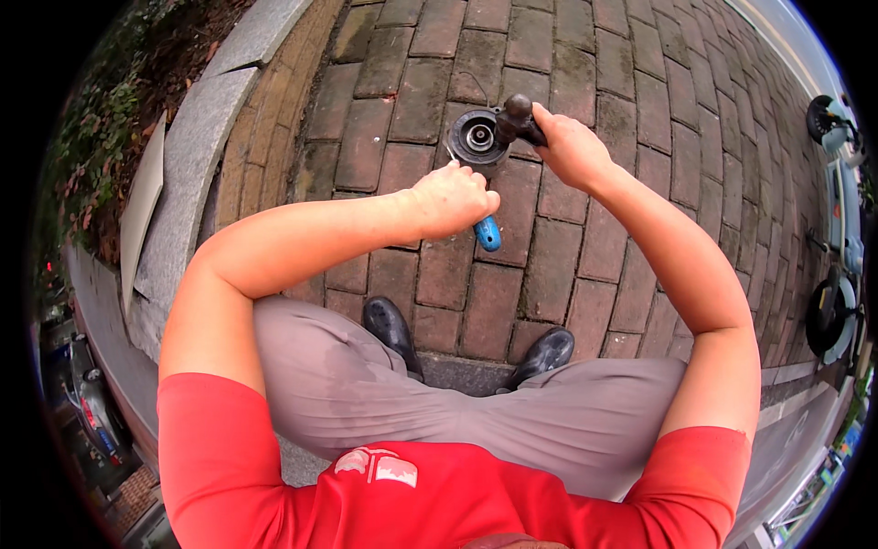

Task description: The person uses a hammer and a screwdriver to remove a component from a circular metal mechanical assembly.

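Observation:
My left hand point(455, 199) is wrapped round a screwdriver with a blue handle point(488, 234), whose butt sticks out below the fist. Its thin metal end shows beyond the fingers, at the rim of a black round housing point(477, 135). The housing lies on the brick paving, with rings and a bright center facing up and a thin wire beside it. My right hand point(574, 148) grips a dark hammer-shaped tool point(517, 114) with a rounded head, which overlaps the housing's right side. The fingers partly hide its handle.
Brick paving point(558, 247) spreads under my boots point(391, 329) and beyond the work. A stone curb point(206, 137) and plants point(87, 165) run along the left. A light-blue scooter point(837, 229) stands at the far right. Vehicles point(96, 416) show at lower left.

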A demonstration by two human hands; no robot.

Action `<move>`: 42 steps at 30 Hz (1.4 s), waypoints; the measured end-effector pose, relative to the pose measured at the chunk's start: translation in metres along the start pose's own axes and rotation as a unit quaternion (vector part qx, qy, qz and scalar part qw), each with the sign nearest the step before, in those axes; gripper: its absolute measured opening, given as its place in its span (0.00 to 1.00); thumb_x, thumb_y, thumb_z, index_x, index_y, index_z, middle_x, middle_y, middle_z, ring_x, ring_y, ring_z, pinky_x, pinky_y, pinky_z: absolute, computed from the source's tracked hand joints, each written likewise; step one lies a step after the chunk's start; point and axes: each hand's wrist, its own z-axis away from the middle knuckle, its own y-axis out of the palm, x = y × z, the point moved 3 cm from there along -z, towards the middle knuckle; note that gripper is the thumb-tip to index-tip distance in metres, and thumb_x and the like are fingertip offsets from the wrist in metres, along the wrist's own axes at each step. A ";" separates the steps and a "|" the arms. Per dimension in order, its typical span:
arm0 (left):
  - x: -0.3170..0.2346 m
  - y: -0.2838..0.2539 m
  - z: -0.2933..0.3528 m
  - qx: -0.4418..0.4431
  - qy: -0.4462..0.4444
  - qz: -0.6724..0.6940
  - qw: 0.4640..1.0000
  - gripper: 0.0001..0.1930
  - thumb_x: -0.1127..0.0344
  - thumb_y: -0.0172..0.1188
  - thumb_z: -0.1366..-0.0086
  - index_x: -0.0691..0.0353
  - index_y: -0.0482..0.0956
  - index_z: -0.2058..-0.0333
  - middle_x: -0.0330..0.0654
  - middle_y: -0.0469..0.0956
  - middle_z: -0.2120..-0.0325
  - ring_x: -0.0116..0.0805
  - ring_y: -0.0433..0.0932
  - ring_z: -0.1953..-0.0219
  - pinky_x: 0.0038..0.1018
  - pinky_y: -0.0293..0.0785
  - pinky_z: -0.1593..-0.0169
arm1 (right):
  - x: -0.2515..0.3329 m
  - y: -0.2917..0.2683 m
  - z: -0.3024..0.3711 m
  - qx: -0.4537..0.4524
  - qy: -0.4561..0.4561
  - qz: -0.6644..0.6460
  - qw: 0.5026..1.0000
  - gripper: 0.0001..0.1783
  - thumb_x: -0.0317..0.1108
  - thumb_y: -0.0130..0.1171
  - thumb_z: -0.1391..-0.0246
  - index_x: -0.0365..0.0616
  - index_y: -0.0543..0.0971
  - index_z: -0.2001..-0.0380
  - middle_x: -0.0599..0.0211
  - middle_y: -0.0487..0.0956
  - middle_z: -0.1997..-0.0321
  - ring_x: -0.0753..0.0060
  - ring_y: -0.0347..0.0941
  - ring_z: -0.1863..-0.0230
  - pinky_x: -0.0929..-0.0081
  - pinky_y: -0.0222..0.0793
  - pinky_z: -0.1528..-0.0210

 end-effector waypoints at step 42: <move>0.025 -0.057 -0.040 -0.091 -0.176 0.286 0.938 0.07 0.67 0.57 0.45 0.59 0.82 0.69 0.57 0.81 0.73 0.54 0.82 0.66 0.44 0.77 0.61 | 0.046 -0.093 0.088 -0.189 -0.002 0.004 0.982 0.17 0.40 0.70 0.48 0.37 0.81 0.64 0.71 0.75 0.79 0.83 0.67 0.75 0.77 0.68 0.68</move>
